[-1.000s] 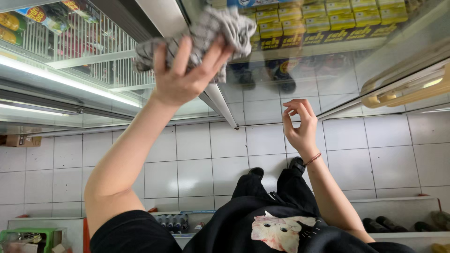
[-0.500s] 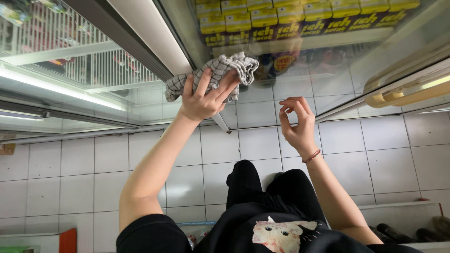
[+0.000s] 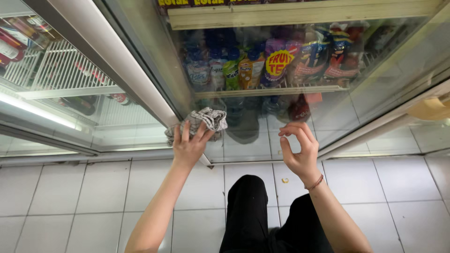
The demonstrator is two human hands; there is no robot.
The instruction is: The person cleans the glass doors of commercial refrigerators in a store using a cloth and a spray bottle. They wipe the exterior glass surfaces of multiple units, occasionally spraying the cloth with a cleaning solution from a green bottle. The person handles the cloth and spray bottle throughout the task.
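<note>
Head view, looking down. We press a crumpled grey checked cloth point(image 3: 199, 122) against the lower edge of the glass door point(image 3: 262, 136) with our left hand point(image 3: 190, 147), fingers spread flat over it. Our right hand point(image 3: 300, 152) hovers just beside, well apart from the cloth, fingers loosely curled on nothing. Bottles point(image 3: 262, 65) stand on a shelf behind the glass; white floor tiles point(image 3: 84, 197) lie below.

Grey-white checked cloth point(image 3: 201, 122), white floor tiles point(image 3: 84, 187)

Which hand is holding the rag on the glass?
The left hand presses the checked rag against the glass door; the right hand, wearing a bracelet, holds nothing.
</note>
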